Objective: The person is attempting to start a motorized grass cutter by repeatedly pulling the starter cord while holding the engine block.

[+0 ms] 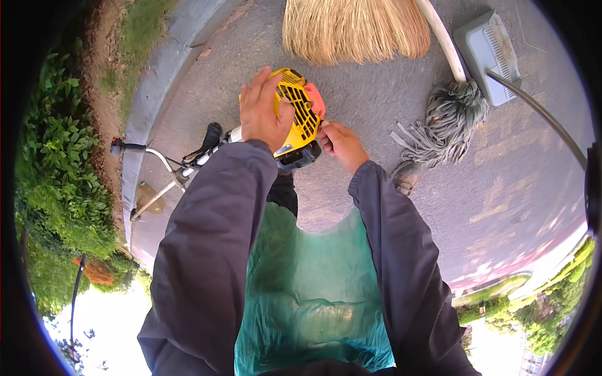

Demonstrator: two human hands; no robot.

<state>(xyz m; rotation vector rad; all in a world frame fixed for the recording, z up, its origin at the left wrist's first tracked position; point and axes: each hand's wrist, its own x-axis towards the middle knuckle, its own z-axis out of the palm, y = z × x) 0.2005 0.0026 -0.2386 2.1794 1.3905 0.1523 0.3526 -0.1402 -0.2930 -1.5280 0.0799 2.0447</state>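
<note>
A brush cutter lies on the pavement, its yellow engine housing (301, 110) with a red part on the right side and a black base. Across the top left of that housing rests my left hand (267, 110), fingers spread over it. My right hand (345, 144) has its fingertips pinched at the lower right edge of the engine, by the red part; what they grip is too small to tell. From the engine, the metal shaft (207, 157) runs down to the left, with a black strap and a bent handlebar (162, 160). A green plastic apron (324, 291) hangs before me.
A straw broom (355, 30) lies ahead. Right of it are a grey string mop (447, 122) with a pale handle and a grey dustpan (494, 56). My shoe (406, 177) is near the mop. A stone curb (157, 84) and leafy shrubs (61, 160) border the left.
</note>
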